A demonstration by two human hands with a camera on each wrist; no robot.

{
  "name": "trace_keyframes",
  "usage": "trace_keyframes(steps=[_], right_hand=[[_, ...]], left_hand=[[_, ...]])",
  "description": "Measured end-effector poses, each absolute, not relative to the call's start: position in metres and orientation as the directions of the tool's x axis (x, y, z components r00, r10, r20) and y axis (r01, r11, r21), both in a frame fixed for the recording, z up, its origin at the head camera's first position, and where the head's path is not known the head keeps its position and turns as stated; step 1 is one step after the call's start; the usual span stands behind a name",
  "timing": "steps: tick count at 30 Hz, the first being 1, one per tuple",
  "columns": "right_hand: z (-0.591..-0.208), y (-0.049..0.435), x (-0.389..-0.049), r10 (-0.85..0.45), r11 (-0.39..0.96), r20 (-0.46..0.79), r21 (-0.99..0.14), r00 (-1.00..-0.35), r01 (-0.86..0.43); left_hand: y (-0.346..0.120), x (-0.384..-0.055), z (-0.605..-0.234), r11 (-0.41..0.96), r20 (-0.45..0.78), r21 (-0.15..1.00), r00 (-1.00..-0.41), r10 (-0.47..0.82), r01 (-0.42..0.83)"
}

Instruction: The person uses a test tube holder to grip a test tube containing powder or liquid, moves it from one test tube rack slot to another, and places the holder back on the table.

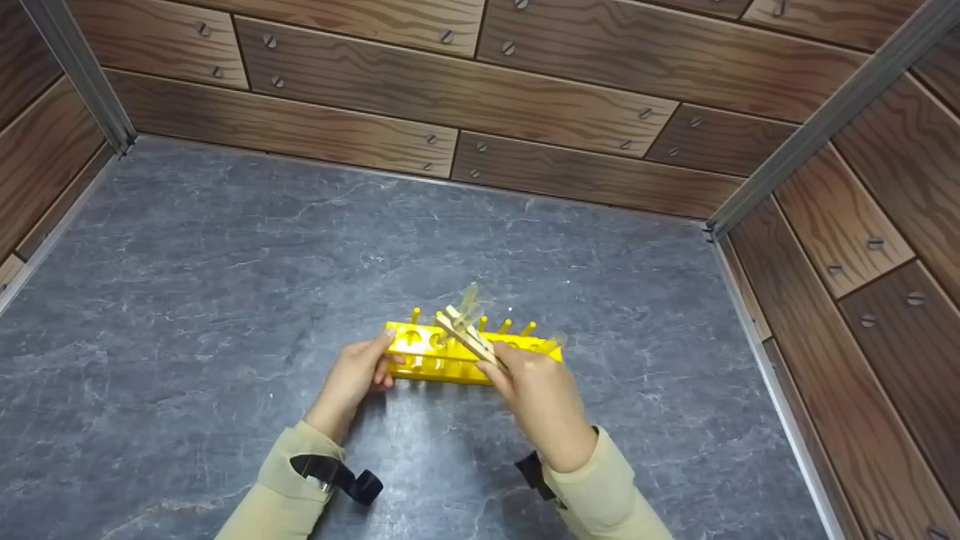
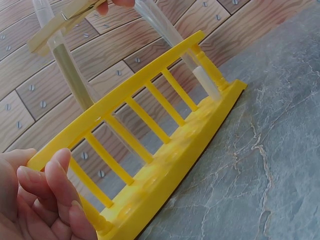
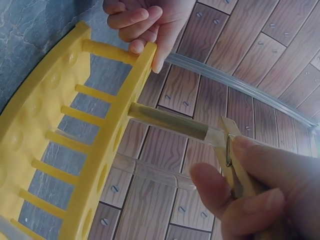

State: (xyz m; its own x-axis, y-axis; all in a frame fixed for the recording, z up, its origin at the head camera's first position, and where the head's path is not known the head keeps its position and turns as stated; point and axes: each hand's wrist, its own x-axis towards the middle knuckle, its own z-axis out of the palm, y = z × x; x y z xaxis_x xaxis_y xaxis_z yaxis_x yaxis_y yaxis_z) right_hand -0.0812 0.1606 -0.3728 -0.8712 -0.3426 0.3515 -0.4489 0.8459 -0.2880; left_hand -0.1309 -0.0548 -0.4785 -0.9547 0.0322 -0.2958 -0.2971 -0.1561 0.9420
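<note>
A yellow test tube rack [image 1: 442, 367] stands on the floor-like surface, its left end pinched by my left hand [image 1: 358, 369] at the top bar. My right hand [image 1: 544, 394] grips a wooden test tube clamp [image 1: 466, 336]. Held in the clamp's jaws is a test tube with yellow-green contents [image 3: 170, 121], tilted over the rack. Its lower end meets a hole in the top bar, seen in the right wrist view. A clear test tube [image 3: 150, 172] shows beside it. At the rack's right end stands another test tube with white contents [image 2: 206, 84].
Yellow pegs [image 1: 531, 328] stick up along the rack's far side. Wood-patterned panels [image 1: 360, 97] wall in the grey marbled surface [image 1: 225, 300] at the back and sides. Metal strips [image 1: 795, 127] run up the corners. A black strap [image 1: 337, 476] circles the left wrist.
</note>
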Motion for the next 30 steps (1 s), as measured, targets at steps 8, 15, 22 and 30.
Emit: trace_keyframes(steps=[8,15,22,30], right_hand=[[-0.369,0.163,-0.079,-0.348,0.846,0.363,-0.276,-0.864,-0.456],[-0.367,0.166,-0.077,-0.335,0.850,0.366,-0.281,-0.868,-0.446],[-0.366,0.168,-0.075,-0.329,0.850,0.367,-0.286,-0.870,-0.442],[-0.365,0.171,-0.073,-0.317,0.866,0.348,-0.273,-0.882,-0.418]], left_hand=[[-0.055,-0.130,-0.478,-0.147,-0.294,0.944,-0.955,0.029,-0.295],[-0.055,-0.130,-0.476,-0.148,-0.310,0.938,-0.950,0.036,-0.312],[-0.055,-0.130,-0.477,-0.160,-0.303,0.939,-0.952,0.032,-0.305],[-0.055,-0.130,-0.478,-0.142,-0.309,0.940,-0.951,0.035,-0.310]])
